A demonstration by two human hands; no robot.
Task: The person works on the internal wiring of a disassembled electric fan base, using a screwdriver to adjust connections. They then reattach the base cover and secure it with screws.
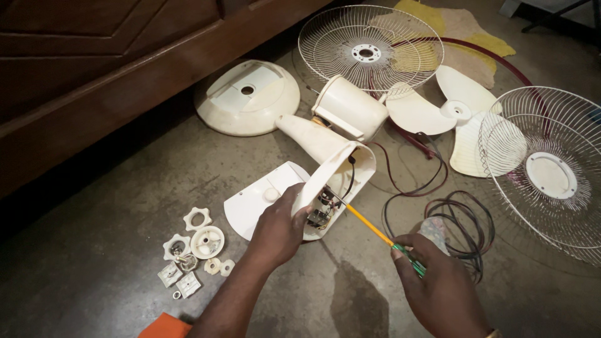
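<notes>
Left hand fingers grasping fan housing; right hand fingers clenched round screwdriver

head view, steeply down, close

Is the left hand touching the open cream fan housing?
Touching. The head view shows the left hand gripping the rim of the cream fan housing, thumb pressed on its edge with no gap.

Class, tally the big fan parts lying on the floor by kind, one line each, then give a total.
Wire grilles: 2
Blade sets: 1
Round bases: 1
Motor housings: 1
Flat cover plates: 1
Total: 6
</notes>
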